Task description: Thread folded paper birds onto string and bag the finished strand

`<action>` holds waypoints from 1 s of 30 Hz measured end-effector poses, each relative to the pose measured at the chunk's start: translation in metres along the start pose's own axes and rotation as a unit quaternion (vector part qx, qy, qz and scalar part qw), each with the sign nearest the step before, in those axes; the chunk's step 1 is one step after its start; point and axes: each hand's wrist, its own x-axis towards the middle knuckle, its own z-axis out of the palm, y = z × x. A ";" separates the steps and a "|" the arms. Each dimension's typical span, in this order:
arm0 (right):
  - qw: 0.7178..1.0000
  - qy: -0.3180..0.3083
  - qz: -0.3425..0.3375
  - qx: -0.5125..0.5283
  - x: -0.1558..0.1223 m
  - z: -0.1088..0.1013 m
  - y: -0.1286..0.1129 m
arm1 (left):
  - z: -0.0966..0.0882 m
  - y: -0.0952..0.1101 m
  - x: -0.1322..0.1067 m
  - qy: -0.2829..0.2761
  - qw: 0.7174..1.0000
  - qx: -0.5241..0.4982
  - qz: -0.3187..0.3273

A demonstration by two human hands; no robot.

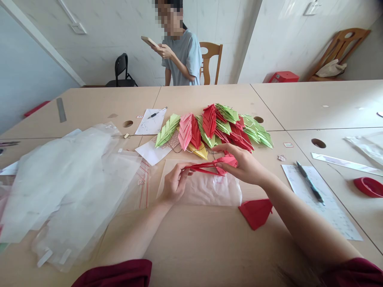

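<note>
A red folded-paper piece [206, 167] is held above the table between both hands. My left hand [176, 181] pinches its narrow left end between thumb and fingers. Around its wider right end, my right hand [243, 163] is closed, thumb below and fingers on top. Beneath lies a flat, whitish translucent plastic bag [203, 191]. Another red folded piece [256, 212] rests on the table below my right forearm. Just beyond my hands sits a pile of pleated paper pieces in green [168, 129], pink [185, 130], red [209, 120] and yellow [199, 151].
Translucent plastic bags [72, 179] cover the left of the table [191, 247]. A written sheet [335, 211] with a pen [310, 183] lies at right, near a red tape ring [368, 187]. Across the table, a person [184, 56] holds a phone [149, 42].
</note>
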 end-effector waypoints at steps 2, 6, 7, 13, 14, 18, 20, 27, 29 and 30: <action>0.997 -0.026 0.033 0.070 0.000 0.000 -0.001 | 0.002 -0.003 -0.001 0.013 0.998 -0.043 -0.039; 0.988 -0.040 0.081 0.125 0.001 0.007 -0.001 | 0.004 -0.005 0.000 0.025 0.989 -0.121 -0.076; 0.988 -0.032 0.094 0.120 0.001 0.010 -0.002 | 0.004 -0.005 0.001 0.021 0.988 -0.132 -0.077; 0.984 -0.012 0.121 0.127 0.002 0.026 -0.007 | 0.006 0.001 0.002 -0.047 0.985 -0.125 -0.110; 0.985 -0.014 0.113 0.131 0.002 0.028 -0.007 | 0.006 0.001 0.001 -0.051 0.982 -0.130 -0.124; 0.988 -0.020 0.086 0.127 0.001 0.032 -0.006 | 0.009 0.005 0.000 -0.053 0.968 -0.174 -0.171; 0.989 -0.026 0.076 0.127 0.000 0.032 -0.006 | 0.009 0.007 0.001 -0.056 0.964 -0.184 -0.185; 0.980 -0.025 0.088 0.178 0.000 0.029 -0.005 | 0.006 0.007 0.005 -0.063 0.968 -0.151 -0.188; 0.977 -0.003 0.121 0.178 0.000 0.029 -0.002 | 0.005 0.005 0.005 -0.062 0.971 -0.135 -0.189; 0.974 0.008 0.139 0.178 0.000 0.029 -0.001 | 0.005 0.004 0.005 -0.061 0.971 -0.130 -0.191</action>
